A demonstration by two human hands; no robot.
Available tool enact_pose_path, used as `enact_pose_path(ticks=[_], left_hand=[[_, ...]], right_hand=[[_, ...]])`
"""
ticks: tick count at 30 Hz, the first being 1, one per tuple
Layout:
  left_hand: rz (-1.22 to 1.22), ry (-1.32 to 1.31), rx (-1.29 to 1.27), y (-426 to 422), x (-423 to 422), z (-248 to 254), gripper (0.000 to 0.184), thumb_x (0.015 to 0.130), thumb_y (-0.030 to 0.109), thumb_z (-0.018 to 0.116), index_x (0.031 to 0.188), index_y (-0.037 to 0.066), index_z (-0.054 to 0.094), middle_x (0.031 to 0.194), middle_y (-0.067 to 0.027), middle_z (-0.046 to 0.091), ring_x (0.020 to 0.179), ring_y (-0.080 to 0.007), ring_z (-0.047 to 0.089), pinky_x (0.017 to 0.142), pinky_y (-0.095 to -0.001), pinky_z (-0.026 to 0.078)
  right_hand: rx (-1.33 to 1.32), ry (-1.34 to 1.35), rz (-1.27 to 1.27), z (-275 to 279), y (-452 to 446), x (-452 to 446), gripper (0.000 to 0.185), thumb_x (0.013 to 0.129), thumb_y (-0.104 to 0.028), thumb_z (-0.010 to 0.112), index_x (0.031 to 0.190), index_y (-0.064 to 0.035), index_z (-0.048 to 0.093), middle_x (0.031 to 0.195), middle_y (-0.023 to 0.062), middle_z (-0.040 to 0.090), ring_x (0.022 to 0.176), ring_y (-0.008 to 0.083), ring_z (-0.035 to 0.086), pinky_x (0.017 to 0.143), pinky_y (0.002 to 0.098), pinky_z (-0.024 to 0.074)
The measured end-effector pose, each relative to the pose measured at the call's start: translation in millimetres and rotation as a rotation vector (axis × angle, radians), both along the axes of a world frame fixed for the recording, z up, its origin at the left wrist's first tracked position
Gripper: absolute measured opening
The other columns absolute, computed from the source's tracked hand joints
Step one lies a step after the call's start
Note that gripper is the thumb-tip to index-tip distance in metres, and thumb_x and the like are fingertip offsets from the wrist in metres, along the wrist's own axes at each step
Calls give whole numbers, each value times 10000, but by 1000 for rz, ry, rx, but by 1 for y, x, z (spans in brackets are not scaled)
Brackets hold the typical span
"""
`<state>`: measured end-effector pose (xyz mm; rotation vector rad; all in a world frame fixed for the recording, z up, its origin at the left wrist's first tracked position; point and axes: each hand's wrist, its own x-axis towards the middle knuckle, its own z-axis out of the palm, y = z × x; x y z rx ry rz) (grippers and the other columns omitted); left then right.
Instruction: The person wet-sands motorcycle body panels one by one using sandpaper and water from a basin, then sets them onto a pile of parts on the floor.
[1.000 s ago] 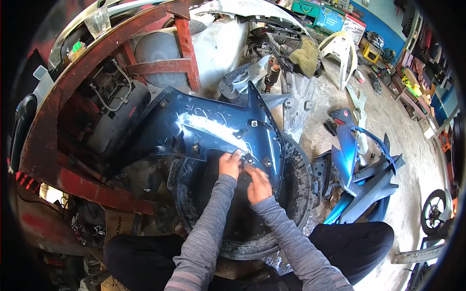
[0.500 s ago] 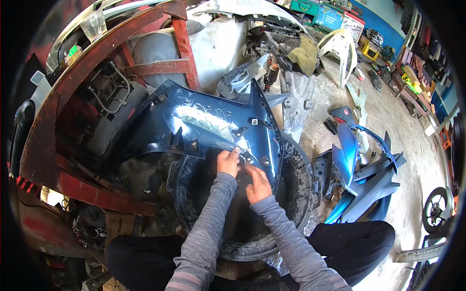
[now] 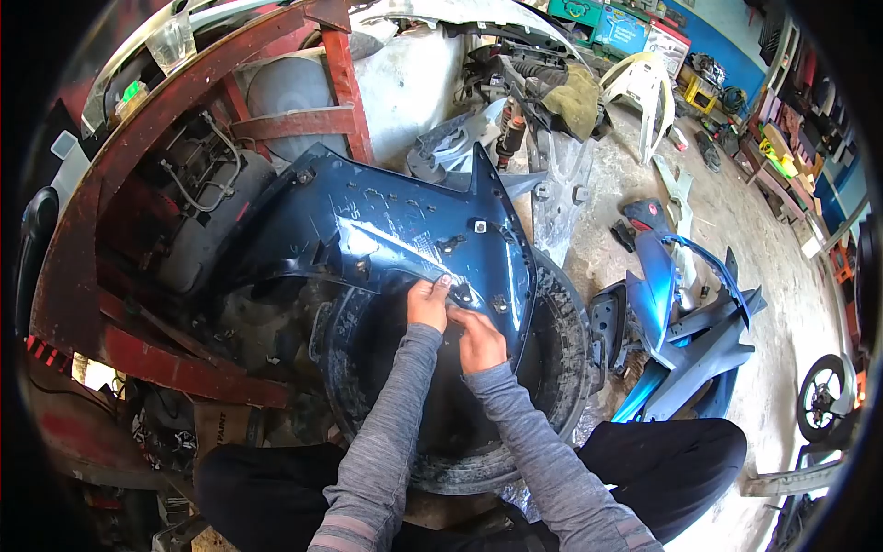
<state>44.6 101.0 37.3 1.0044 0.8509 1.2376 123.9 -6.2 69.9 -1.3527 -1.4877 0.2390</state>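
A dark blue motorcycle fairing panel (image 3: 386, 216), its inner side with tabs and clips facing up, lies across a black round tub or tyre (image 3: 561, 340). At the panel's lower edge, my left hand (image 3: 429, 304) pinches the rim with thumb and fingers, the thumb on top. Just to the right, my right hand (image 3: 478, 338) is closed, fingers curled beside the left fingertips at that edge. Whatever is between the right fingers is hidden. Small metal clips sit on the panel close to both hands.
A red wooden frame (image 3: 175, 363) stands at the left. Blue fairing parts (image 3: 658, 285) lie on the floor to the right. Behind the panel are a shock absorber (image 3: 510, 133) and a grey metal frame (image 3: 561, 198). A white plastic part (image 3: 639, 97) stands farther back.
My right hand has moved slightly left and its fingers have curled in closer to my left hand. The left hand keeps its pinch. The view has shifted slightly, and glare on the panel has lessened.
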Motion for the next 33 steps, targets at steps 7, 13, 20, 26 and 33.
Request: enact_pose_path(ticks=[7, 13, 20, 26, 33], left_hand=[[86, 44, -32, 3, -2, 3, 185, 907, 194, 572, 777, 61, 565, 591, 41, 451, 485, -45, 397, 385, -219, 312], [20, -10, -165, 0, -10, 9, 133, 902, 193, 578, 833, 80, 562, 658, 51, 475, 533, -35, 426, 435, -227, 439], [25, 2, -159, 7, -12, 6, 141, 901, 190, 581, 818, 79, 558, 645, 48, 475, 535, -44, 446, 458, -234, 460], [71, 0, -179, 2, -9, 15, 196, 903, 198, 584, 774, 52, 566, 626, 41, 477, 519, -39, 396, 461, -216, 345], [43, 59, -107, 1, -11, 17, 169, 900, 190, 582, 785, 71, 547, 619, 28, 479, 484, -51, 430, 421, -227, 386]], right_hand=[[-83, 24, -24, 2, -3, 5, 390, 692, 121, 429, 1009, -9, 616, 964, 159, 643, 929, 301, 614, 832, 352, 490], [-79, 22, 40, 0, -7, 15, 378, 719, 114, 413, 1014, -5, 616, 950, 176, 638, 889, 304, 633, 814, 347, 502], [-107, -13, 55, -1, -4, 20, 367, 726, 107, 418, 1007, -10, 624, 918, 160, 647, 877, 289, 642, 817, 332, 505], [-156, 39, 75, -8, -5, 27, 359, 733, 113, 412, 997, -1, 626, 925, 165, 653, 875, 272, 651, 807, 323, 513], [-168, 40, 100, -3, -5, 25, 361, 755, 111, 410, 1010, -20, 630, 927, 169, 654, 885, 276, 650, 821, 324, 514]])
